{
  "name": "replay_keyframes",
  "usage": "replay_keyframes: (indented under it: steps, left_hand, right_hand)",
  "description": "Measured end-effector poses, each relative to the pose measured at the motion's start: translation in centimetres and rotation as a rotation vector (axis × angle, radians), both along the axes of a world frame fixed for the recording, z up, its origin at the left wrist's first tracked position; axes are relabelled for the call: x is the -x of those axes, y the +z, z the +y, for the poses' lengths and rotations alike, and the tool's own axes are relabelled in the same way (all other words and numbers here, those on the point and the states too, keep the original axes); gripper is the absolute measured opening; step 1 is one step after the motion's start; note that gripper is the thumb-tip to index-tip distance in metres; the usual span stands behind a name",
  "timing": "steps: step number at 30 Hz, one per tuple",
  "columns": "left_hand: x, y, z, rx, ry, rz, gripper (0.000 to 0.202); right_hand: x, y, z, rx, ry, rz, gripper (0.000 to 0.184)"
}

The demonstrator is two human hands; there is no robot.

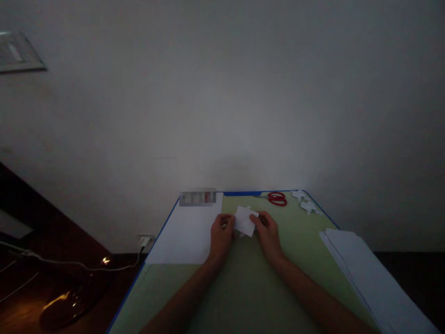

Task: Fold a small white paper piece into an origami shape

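A small, roughly square piece of white paper point(245, 221) is held up over the green tabletop, tilted, between my two hands. My left hand point(222, 232) pinches its left edge with thumb and fingertips. On the other side, my right hand point(268, 232) grips the right edge, its thumb lying on the paper's face. Bits of white paper show just behind and below the piece; whether they are part of it or lie on the table I cannot tell.
Red-handled scissors point(277, 199) lie at the table's back. Paper scraps point(306, 204) sit in the far right corner. A large white sheet point(184, 236) covers the left side, and a paper stack point(375, 278) lies along the right edge. A wall rises behind the table.
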State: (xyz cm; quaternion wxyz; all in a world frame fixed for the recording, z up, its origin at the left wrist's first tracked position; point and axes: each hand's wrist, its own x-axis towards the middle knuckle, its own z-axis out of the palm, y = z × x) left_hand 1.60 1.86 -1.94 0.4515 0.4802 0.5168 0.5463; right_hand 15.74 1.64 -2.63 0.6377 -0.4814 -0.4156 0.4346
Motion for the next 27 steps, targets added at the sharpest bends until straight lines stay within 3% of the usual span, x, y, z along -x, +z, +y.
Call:
replay_keyframes:
  steps: [4, 7, 11, 14, 17, 20, 22, 24, 27]
  left_hand:
    - [-0.5, -0.3, 0.0, -0.058, 0.091, -0.004, 0.04]
    - [-0.6, -0.3, -0.1, -0.091, 0.14, -0.055, 0.05]
    - [-0.6, 0.3, -0.6, -0.091, -0.061, -0.096, 0.053]
    - [-0.6, 0.8, -0.8, -0.08, -0.154, -0.19, 0.061]
    - [-0.5, 0.7, -0.5, -0.053, -0.175, -0.229, 0.048]
    - [-0.2, 0.2, 0.0, -0.064, -0.099, -0.221, 0.039]
    - [-0.1, -0.1, 0.1, -0.082, -0.067, -0.192, 0.035]
    - [0.0, -0.1, 0.1, -0.084, -0.109, -0.188, 0.034]
    - [0.0, 0.0, 0.1, -0.062, -0.211, -0.181, 0.036]
  right_hand:
    - [0.0, 0.3, -0.1, -0.088, -0.08, -0.051, 0.027]
    - [-0.5, 0.6, 0.1, -0.205, -0.162, -0.214, 0.024]
    - [-1.3, 0.4, 0.3, -0.414, -0.225, -0.521, 0.015]
    - [-1.2, 0.1, 0.0, -0.548, -0.191, -0.728, 0.006]
    - [-0.8, 0.2, -0.9, -0.636, -0.104, -0.879, 0.014]
    - [-0.6, 0.8, -1.7, -0.703, -0.033, -0.986, 0.018]
    - [-0.6, 1.0, -1.9, -0.73, -0.03, -0.975, 0.013]
    - [-0.7, 1.0, -1.7, -0.707, -0.135, -0.861, 0.011]
    - [-0.9, 0.3, -0.8, -0.583, -0.213, -0.682, 0.037]
